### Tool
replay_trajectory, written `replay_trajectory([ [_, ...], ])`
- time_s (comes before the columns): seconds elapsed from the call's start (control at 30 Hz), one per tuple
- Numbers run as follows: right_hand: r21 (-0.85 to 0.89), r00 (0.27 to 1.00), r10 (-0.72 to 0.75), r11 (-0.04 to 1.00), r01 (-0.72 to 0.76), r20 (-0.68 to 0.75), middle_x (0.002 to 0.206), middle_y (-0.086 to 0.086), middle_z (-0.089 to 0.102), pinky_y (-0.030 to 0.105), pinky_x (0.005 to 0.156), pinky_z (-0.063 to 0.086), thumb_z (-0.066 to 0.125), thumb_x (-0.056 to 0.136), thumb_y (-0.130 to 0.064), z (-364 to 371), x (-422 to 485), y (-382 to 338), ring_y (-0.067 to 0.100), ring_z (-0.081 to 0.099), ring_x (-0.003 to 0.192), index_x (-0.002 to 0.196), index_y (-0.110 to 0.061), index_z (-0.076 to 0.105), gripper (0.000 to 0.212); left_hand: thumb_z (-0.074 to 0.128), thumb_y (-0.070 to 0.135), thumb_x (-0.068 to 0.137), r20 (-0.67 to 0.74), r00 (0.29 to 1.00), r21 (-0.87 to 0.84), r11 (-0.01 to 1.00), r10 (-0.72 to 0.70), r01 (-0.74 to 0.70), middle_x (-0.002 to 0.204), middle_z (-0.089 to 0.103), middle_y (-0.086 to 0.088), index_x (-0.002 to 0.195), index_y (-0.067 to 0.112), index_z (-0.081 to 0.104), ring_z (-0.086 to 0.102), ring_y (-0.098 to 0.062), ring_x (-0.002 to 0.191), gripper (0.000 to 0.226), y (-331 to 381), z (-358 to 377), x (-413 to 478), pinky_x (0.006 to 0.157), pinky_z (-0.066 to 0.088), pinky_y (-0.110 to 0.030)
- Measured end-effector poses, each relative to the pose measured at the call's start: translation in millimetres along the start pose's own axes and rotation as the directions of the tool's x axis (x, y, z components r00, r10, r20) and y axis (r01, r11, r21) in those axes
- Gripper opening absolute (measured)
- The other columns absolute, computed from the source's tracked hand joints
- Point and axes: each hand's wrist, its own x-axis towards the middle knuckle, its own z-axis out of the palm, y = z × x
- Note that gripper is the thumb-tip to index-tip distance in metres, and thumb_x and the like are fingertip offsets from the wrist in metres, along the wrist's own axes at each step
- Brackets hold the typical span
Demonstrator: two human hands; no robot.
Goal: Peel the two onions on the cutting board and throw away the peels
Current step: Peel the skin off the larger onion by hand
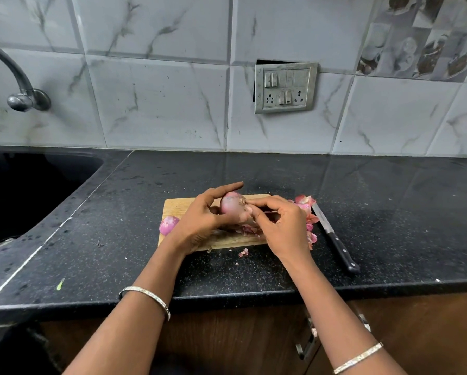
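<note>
My left hand [201,220] grips a pink onion [231,204] above the wooden cutting board [173,205], index finger stretched over its top. My right hand [281,226] pinches at the onion's root end with thumb and fingertips. A second onion [168,224], purple and shiny, lies at the board's left edge. Loose pink peels [306,205] are heaped at the board's right side, and more scraps [247,228] lie under my hands. One small peel piece [243,252] sits on the counter in front of the board.
A black-handled knife [335,239] lies on the black granite counter [389,212] right of the peels. A dark sink [24,190] and tap [21,96] are at the left. A switch plate [285,87] is on the tiled wall.
</note>
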Motion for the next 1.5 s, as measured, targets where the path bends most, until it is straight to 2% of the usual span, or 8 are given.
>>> replay_trajectory([
  [0.1,-0.031,1.0,0.021,0.999,-0.022,-0.009,0.093,-0.009,0.075,0.02,0.083,0.053,0.075,0.086,-0.006,0.8,-0.6,0.6,0.001,0.068,0.092,0.093,-0.015,0.08,0.012,0.095,0.02,0.064,0.015,1.0,0.074,0.997,0.019,-0.02,0.137,0.058,-0.009,0.134,0.039,0.064,0.069,-0.028,0.113,0.079,-2.4,-2.9,2.1,0.095,0.058,-0.045],
  [0.23,-0.151,0.999,-0.031,0.988,0.028,-0.019,0.089,-0.007,0.072,0.022,0.076,0.052,0.073,0.087,-0.01,3.8,-1.4,1.5,0.004,0.065,0.085,0.092,-0.014,0.077,0.008,0.085,0.003,0.076,0.0,1.0,0.023,1.0,-0.009,0.009,0.129,0.066,-0.007,0.135,0.024,0.063,0.071,-0.029,0.107,0.066,1.3,0.6,-0.3,0.088,0.061,-0.04],
  [0.53,-0.273,0.999,-0.052,0.961,0.046,-0.016,0.096,-0.002,0.068,0.003,0.079,0.036,0.065,0.093,-0.007,6.3,-0.7,2.9,0.008,0.059,0.088,0.1,-0.011,0.07,0.01,0.068,0.014,0.079,-0.044,0.998,0.003,0.998,-0.055,0.055,0.114,0.073,-0.012,0.121,0.013,0.063,0.074,-0.029,0.089,0.041,0.9,3.4,0.0,0.071,0.061,-0.034],
  [0.7,-0.12,0.999,-0.032,0.992,0.033,0.009,0.099,-0.007,0.071,0.02,0.075,0.056,0.07,0.09,-0.014,5.0,-1.1,-0.7,0.003,0.067,0.086,0.106,-0.015,0.075,0.016,0.058,0.006,0.095,-0.041,0.999,-0.003,1.0,-0.018,0.018,0.12,0.071,-0.014,0.124,0.011,0.065,0.073,-0.029,0.099,0.03,0.8,3.2,-0.6,0.071,0.062,-0.031],
  [0.83,-0.042,0.999,-0.022,0.999,0.021,-0.024,0.098,-0.004,0.075,0.019,0.076,0.057,0.08,0.086,-0.018,4.7,-1.0,0.3,0.002,0.07,0.09,0.101,-0.013,0.08,0.016,0.056,0.001,0.098,-0.034,0.999,0.02,1.0,-0.022,0.023,0.12,0.071,-0.012,0.126,0.01,0.065,0.073,-0.025,0.102,0.031,2.2,3.7,-1.2,0.07,0.06,-0.029],
  [1.07,-0.101,0.997,-0.077,0.992,0.074,-0.023,0.086,-0.003,0.076,0.028,0.072,0.057,0.077,0.084,-0.014,5.4,-3.0,2.8,0.005,0.069,0.078,0.094,-0.011,0.082,0.011,0.059,0.008,0.097,-0.029,0.999,0.053,0.998,-0.037,0.038,0.118,0.073,-0.011,0.126,0.006,0.065,0.073,-0.03,0.1,0.03,2.1,3.8,-1.0,0.072,0.062,-0.031],
  [1.33,-0.3,0.987,-0.161,0.941,0.158,0.015,0.076,0.001,0.07,0.037,0.058,0.054,0.056,0.085,-0.03,9.2,-5.7,-1.1,0.016,0.064,0.065,0.086,-0.01,0.081,0.032,0.058,0.009,0.1,-0.033,0.998,0.065,0.996,-0.061,0.063,0.111,0.074,-0.015,0.12,0.004,0.067,0.073,-0.025,0.088,0.023,2.4,5.2,-1.4,0.071,0.062,-0.029],
  [1.5,-0.334,0.986,-0.167,0.929,0.157,-0.001,0.079,0.002,0.072,0.035,0.06,0.055,0.067,0.079,-0.01,8.6,-5.9,-1.0,0.017,0.065,0.067,0.088,-0.009,0.08,0.016,0.058,0.006,0.098,-0.059,0.996,0.048,0.996,-0.073,0.076,0.102,0.075,-0.016,0.121,0.002,0.064,0.074,-0.029,0.083,0.024,3.0,6.4,-1.0,0.064,0.061,-0.029],
])
